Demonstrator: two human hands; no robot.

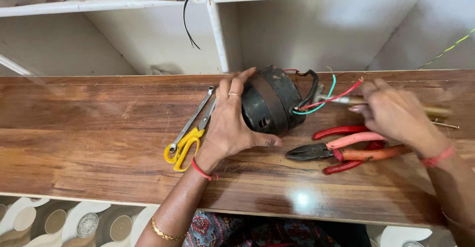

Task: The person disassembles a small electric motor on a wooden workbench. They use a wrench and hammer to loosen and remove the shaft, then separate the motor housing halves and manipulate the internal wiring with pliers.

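the left hand [228, 123] cups a black motor [271, 103] on the desk [99, 143]. the right hand [396, 113] pinches a blurred tool [346, 100] beside red pliers [341, 150].

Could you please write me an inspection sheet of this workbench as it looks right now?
Surface: wooden bench top, glossy and scratched.
Job's things: black motor on its side, held by the left hand; the right hand holds a blurred tool with a wooden handle next to the motor's wires.
Clutter: yellow-handled scissors and a metal spanner left of the motor; two pairs of pliers with red and orange handles to its right.
Fingers: left fingers curled over the motor; right ones closed on the tool.
Cables: red, green and black motor wires; black cable hanging from the shelf.
Surroundings: white shelving behind; patterned floor below.
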